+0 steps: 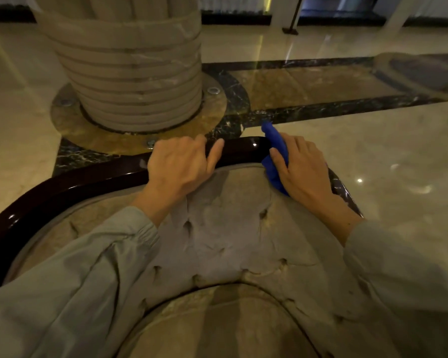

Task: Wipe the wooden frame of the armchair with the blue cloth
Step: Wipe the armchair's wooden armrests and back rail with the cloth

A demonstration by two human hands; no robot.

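Right hand (304, 167) presses blue cloth (274, 153) seemingly against wooden frame (62, 188).

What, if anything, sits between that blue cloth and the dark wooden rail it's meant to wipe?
Nothing visible does. The right hand presses the blue cloth straight onto the wooden frame. The left hand grips the same rail beside it, so it covers the stretch to the left of the cloth.

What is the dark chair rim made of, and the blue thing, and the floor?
Rim: looks like dark wood with glossy varnish; it shows bright glints. Cloth: soft fabric, bunched into folds under the right hand. Floor: probably polished stone; it is veined and mirrors the lights.
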